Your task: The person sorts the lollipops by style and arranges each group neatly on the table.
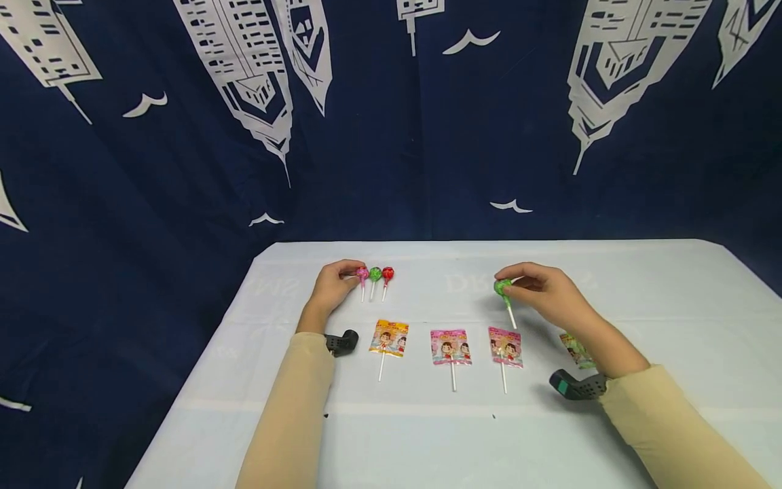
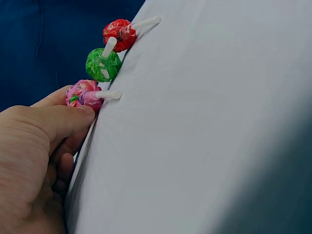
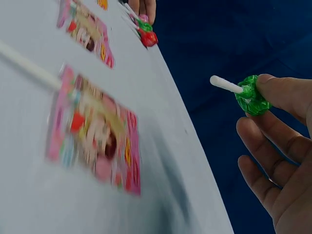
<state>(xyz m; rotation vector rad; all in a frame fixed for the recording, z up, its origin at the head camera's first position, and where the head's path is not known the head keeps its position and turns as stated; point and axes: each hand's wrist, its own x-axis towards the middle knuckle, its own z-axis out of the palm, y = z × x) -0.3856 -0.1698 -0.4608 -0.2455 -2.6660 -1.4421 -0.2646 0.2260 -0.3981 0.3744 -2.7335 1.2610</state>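
Note:
Thumb and fingers of my left hand (image 1: 334,285) pinch the wrapped head of a pink lollipop (image 2: 84,94) at the left end of a short row. Beside it in the row are a green lollipop (image 1: 375,274) and a red lollipop (image 1: 387,273), their white sticks pointing toward me. My right hand (image 1: 546,293) holds another green lollipop (image 3: 252,96) by its head between thumb and fingers, stick hanging downward, above the table's right half. In the right wrist view the lower fingers are spread below that lollipop.
Nearer me lie flat-packed lollipops: an orange packet (image 1: 389,338), a pink packet (image 1: 451,347) and a second pink packet (image 1: 505,348). A green packet (image 1: 577,350) is partly hidden under my right forearm. The white-covered table (image 1: 415,441) ends at a dark blue curtain (image 1: 366,170).

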